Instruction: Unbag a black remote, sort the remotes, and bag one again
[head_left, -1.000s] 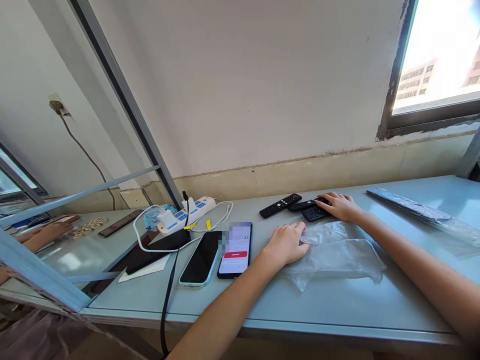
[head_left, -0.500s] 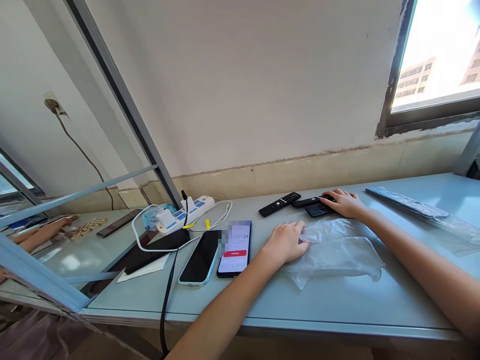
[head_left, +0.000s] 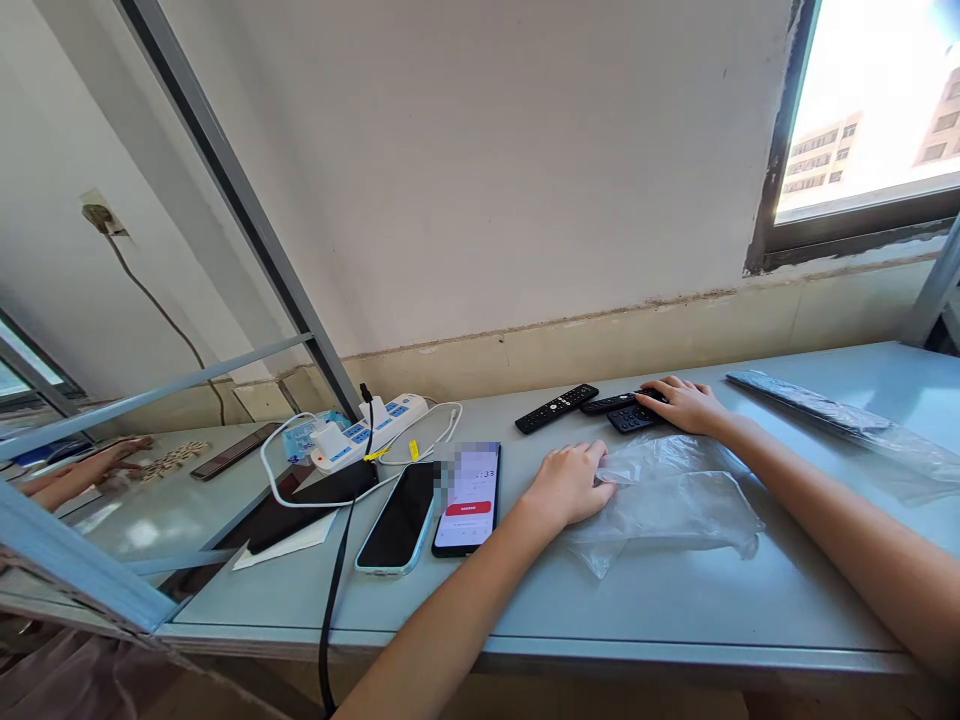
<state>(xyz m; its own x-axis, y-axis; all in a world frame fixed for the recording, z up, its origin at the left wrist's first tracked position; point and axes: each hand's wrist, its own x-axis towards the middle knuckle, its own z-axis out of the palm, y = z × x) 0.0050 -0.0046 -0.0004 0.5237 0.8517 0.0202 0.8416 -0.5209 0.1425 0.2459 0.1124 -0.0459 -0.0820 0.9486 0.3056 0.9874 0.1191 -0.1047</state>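
Note:
My left hand (head_left: 571, 484) is closed on the near left part of a clear plastic bag (head_left: 675, 508), which lies crumpled on the table. Farther back, my right hand (head_left: 684, 404) curls its fingers over the right end of a black remote control (head_left: 634, 418). A second dark remote control (head_left: 604, 404) lies right behind that one, its right end close to my fingertips. To the left of both, another black remote control (head_left: 556, 408) rests at a slant, buttons up. My right palm covers part of what lies under it.
Left of my left hand lie a phone with a lit screen (head_left: 469, 500) and a dark-screened phone (head_left: 399, 518). Behind them are a white power strip (head_left: 375, 430) and cables. A wrapped flat item (head_left: 817, 408) lies right. Another person's hand (head_left: 97, 466) is at far left.
The view has shifted very slightly. Both my hands, the bag and the remote controls keep their places on the table.

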